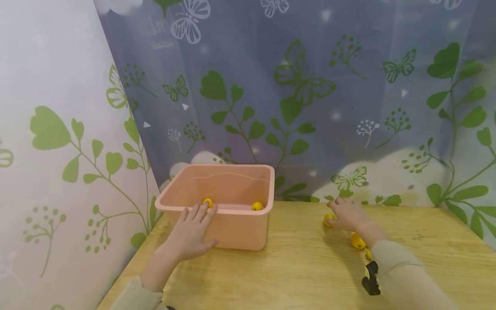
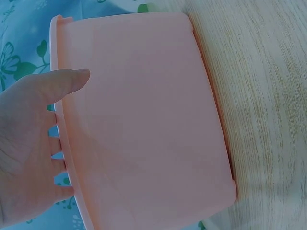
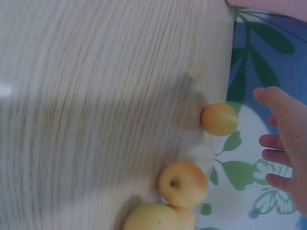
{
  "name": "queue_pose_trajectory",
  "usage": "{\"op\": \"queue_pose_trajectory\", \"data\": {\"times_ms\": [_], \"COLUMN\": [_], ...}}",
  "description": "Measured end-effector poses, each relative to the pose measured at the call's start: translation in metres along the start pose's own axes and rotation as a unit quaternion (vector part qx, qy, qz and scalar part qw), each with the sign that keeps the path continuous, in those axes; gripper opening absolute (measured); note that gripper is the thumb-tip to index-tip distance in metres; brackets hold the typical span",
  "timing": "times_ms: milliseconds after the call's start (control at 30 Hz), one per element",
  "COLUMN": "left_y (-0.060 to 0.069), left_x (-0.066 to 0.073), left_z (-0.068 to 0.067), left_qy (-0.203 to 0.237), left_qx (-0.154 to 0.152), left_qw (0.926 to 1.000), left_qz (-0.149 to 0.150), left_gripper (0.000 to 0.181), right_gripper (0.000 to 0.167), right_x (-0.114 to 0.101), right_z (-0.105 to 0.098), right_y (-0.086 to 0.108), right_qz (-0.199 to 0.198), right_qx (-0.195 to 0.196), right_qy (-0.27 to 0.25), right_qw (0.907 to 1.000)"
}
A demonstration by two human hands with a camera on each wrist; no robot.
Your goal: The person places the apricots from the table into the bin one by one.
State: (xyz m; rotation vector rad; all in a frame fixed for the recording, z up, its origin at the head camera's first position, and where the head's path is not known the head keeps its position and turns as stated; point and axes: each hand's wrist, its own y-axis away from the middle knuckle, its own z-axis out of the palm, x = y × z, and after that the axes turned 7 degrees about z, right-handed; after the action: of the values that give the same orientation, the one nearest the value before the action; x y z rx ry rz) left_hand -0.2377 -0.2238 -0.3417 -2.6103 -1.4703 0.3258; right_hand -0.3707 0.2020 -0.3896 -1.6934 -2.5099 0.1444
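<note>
A pink plastic tub (image 1: 236,231) stands on the table at the left of the head view. My left hand (image 1: 190,234) lies over its near rim with the fingers spread and straight, the thumb on the outer wall side. Inside the tub are two small round yellow fruits, one near the fingertips (image 1: 208,201) and another yellow fruit (image 1: 257,206) to the right. With loosely extended fingers, my right hand (image 1: 350,214) hovers beside a yellow fruit (image 3: 219,119). Several lie on the tabletop, among them a yellow fruit (image 3: 183,184) with a dark spot and a paler one (image 3: 151,221).
The wooden table (image 1: 298,267) meets a blue-grey curtain (image 1: 248,56) printed with leaves and butterflies at the back. A pale patterned sheet (image 1: 69,181) hangs along the left. A black strap piece (image 1: 371,279) sits at the right wrist.
</note>
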Motion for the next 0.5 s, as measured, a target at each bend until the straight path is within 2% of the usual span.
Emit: {"op": "queue_pose_trajectory", "data": {"times_ms": [267, 500], "left_y": [0.0, 0.001], "left_x": [0.0, 0.001], "left_z": [0.0, 0.0], "left_qy": [0.001, 0.005], "left_qx": [0.001, 0.002], "left_qw": [1.0, 1.0], "left_qz": [0.001, -0.002], "left_gripper": [0.085, 0.085], "right_gripper": [0.061, 0.053], "right_x": [0.002, 0.0], "right_z": [0.015, 0.026], "right_y": [-0.004, -0.002], "right_qz": [0.048, 0.065], "right_qx": [-0.022, -0.035], "right_qy": [-0.006, -0.024], "right_qw": [0.9986, 0.997]}}
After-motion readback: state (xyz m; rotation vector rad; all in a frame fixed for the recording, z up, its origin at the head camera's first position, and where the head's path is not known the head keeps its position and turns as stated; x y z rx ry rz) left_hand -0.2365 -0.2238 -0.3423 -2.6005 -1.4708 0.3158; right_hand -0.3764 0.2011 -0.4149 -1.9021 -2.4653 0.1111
